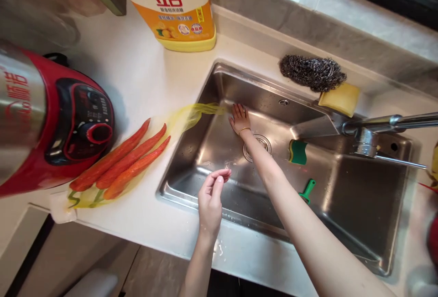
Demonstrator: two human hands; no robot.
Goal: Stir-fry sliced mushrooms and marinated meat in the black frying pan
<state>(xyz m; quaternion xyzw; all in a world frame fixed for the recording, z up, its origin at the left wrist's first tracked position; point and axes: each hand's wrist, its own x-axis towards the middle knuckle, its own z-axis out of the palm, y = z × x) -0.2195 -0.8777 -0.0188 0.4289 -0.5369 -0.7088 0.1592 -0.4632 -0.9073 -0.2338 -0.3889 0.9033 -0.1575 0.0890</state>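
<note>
Head view, work at a steel sink (219, 142) set into a pale table (137, 82). 2 bare hands in view.

Right hand (240, 119): open, fingers extended, back of hand up, over the sink floor near its far left corner. Thin bracelet (244, 129) at the wrist. Nothing seen in its grasp; palm hidden, so cannot tell if it presses on the steel.

Left hand (212, 196): fingers loosely curled, thumb uppermost, nothing visible inside. Held above the sink's near edge.

Nearest item to the right hand: yellow net (191, 117). It lies on the table left of the sink, 1 end trailing over the rim toward the right fingertips. Contact there cannot be told. At its other end, 3 long red-orange vegetables (133, 158) lie side by side, green stems toward the near edge, beside a red appliance (44, 119).

Handling, by judgement: net light, limp, likely to snag or stretch; best gathered at the trailing end. Vegetables look firm and fairly light, perhaps slick if wet; hold around the thick middle, sparing the slim tips.

Also in the sink: green sponge (298, 152), green-handled tool (309, 189).
</note>
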